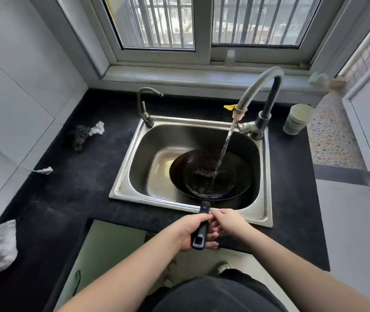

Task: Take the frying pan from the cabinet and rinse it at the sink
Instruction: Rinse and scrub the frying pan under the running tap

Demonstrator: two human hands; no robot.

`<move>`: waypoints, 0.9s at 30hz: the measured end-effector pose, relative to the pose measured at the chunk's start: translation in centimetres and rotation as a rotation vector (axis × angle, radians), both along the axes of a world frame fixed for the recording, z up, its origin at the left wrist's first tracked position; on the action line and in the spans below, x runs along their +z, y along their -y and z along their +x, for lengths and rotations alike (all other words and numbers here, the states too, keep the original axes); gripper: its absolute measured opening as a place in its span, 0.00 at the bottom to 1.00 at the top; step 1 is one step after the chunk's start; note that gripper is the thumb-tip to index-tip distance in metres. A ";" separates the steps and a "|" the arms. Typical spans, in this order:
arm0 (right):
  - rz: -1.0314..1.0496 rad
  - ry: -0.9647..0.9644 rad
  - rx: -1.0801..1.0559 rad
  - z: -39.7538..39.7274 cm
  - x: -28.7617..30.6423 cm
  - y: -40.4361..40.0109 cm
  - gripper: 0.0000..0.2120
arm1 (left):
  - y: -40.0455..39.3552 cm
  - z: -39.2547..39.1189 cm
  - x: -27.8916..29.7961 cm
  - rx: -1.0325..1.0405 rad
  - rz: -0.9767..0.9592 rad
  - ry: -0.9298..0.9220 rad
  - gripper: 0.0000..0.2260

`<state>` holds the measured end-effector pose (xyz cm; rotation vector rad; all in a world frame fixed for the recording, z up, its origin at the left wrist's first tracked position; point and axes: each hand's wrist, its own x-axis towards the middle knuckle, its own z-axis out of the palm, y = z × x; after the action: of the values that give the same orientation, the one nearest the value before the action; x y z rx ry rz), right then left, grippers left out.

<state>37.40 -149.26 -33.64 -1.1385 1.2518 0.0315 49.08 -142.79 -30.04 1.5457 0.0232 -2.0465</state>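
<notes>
The left hand [194, 233] is wrapped tight around the black handle [200, 230] of the frying pan [211, 174]. The right hand [226, 221] rests just beside it, with its fingers pinching the handle a bit nearer the pan. The pan sits low inside the metal sink [121, 190], and its handle sticks out over the front edge. Water [224, 147] runs from the big tap [260, 86] and lands in the pan. The dark desk [71, 190] goes all around the sink, and a paper cup [297, 119] stands near the tap. This looks like the rinsing step. Next, the pan likely needs tipping and swirling so the water reaches every side.
</notes>
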 end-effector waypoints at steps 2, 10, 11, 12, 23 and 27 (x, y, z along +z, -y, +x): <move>0.130 0.072 -0.204 0.9 0.0 -0.8 0.16 | -0.1 0.4 0.1 0.044 0.007 -0.013 0.12; 0.382 0.150 -0.501 3.2 -0.7 -2.1 0.17 | -1.6 2.0 -0.2 0.083 0.012 -0.095 0.09; 0.394 0.152 -0.508 3.5 -0.9 -2.1 0.18 | -1.7 2.1 -0.1 0.084 0.014 -0.103 0.09; 0.404 0.152 -0.493 3.7 -1.5 -2.0 0.18 | -1.8 2.1 0.0 0.090 0.016 -0.103 0.10; 0.512 0.219 -0.563 7.3 2.5 -1.3 0.22 | 0.3 4.1 3.5 0.117 -0.035 -0.020 0.10; 0.558 0.200 -0.517 8.2 2.3 -1.1 0.20 | -0.1 4.2 3.8 0.042 -0.077 0.073 0.12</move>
<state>45.56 -148.13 -31.33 -0.3146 1.2193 -0.1124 53.30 -142.68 -26.27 1.5584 -0.0495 -1.9347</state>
